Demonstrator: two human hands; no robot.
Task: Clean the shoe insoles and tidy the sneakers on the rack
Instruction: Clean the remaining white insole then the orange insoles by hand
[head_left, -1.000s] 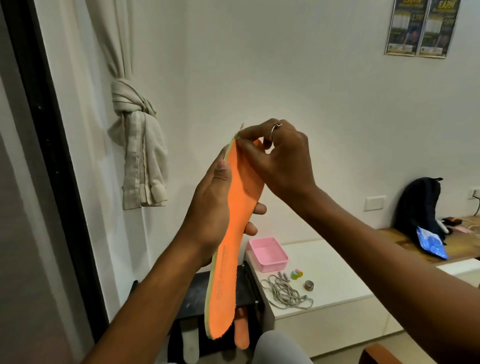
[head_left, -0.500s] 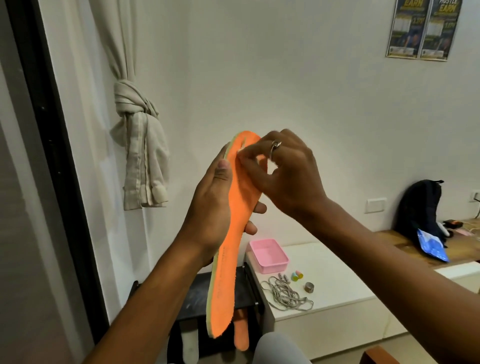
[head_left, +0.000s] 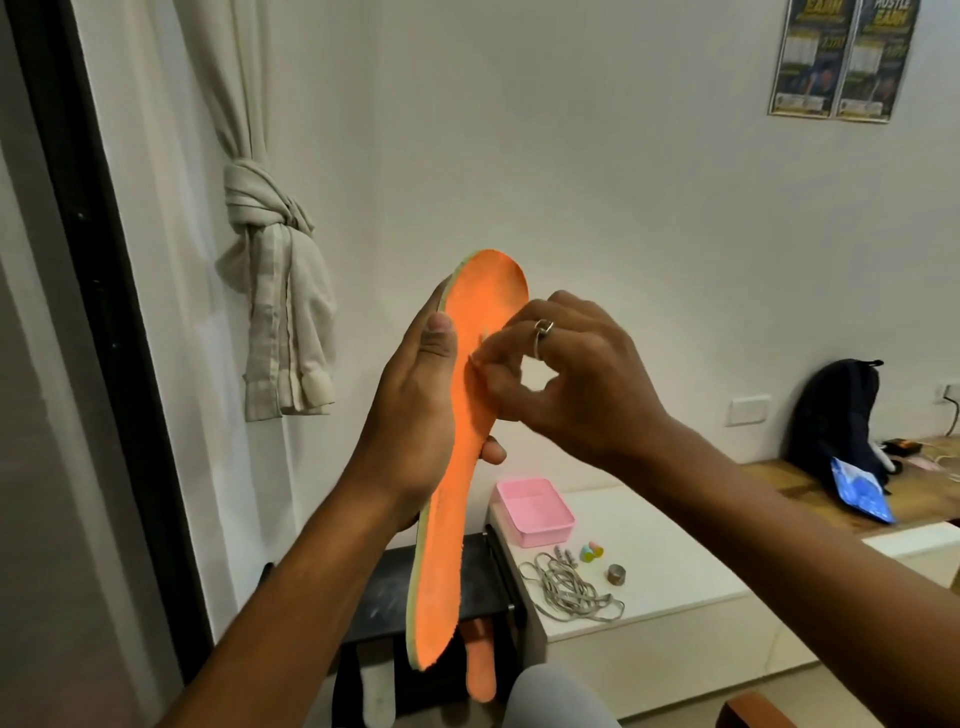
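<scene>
I hold an orange insole with a pale green edge upright in front of me, toe end up. My left hand grips it round the middle, thumb along its left edge. My right hand, a ring on one finger, pinches at the orange surface just below the toe end with curled fingertips. Below, a black shoe rack shows a second orange insole and a pale one hanging at its front.
A white cabinet to the right carries a pink tray, a bundle of grey laces, small coloured bits and a metal ring. Farther right stand a dark backpack and a blue packet. A knotted curtain hangs at left.
My right hand has slid down from the toe tip of the insole to a spot lower on its orange face, leaving the toe end uncovered. The left hand keeps its grip.
</scene>
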